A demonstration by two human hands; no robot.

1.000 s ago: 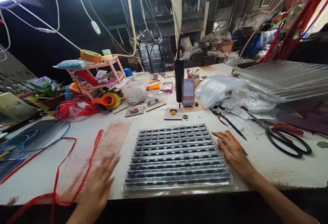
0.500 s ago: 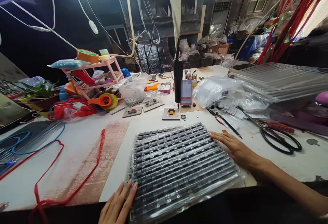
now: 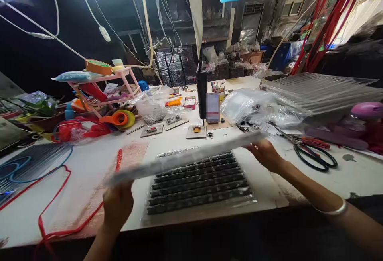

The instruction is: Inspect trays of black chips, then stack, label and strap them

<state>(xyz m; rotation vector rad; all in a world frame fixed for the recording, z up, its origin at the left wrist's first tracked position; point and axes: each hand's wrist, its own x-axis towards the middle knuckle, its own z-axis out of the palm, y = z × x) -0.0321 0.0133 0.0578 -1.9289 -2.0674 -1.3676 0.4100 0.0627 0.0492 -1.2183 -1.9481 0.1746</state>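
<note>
Fingers of left hand (image 3: 117,207) and right hand (image 3: 265,154) are clamping a clear tray (image 3: 185,158), holding it lifted above the stacked trays (image 3: 199,183); setting down remains.

— What is different from a second ago?
— The clear plastic cover tray (image 3: 185,158) is now up off the stack of black ribbed trays (image 3: 199,183), blurred and tilted, higher at its right end.
— And the hands?
— The left hand (image 3: 117,207), flat by the stack's near corner half a second ago, now grips the cover's left end. The right hand (image 3: 265,154), flat on the right edge before, now holds the right end.
</note>
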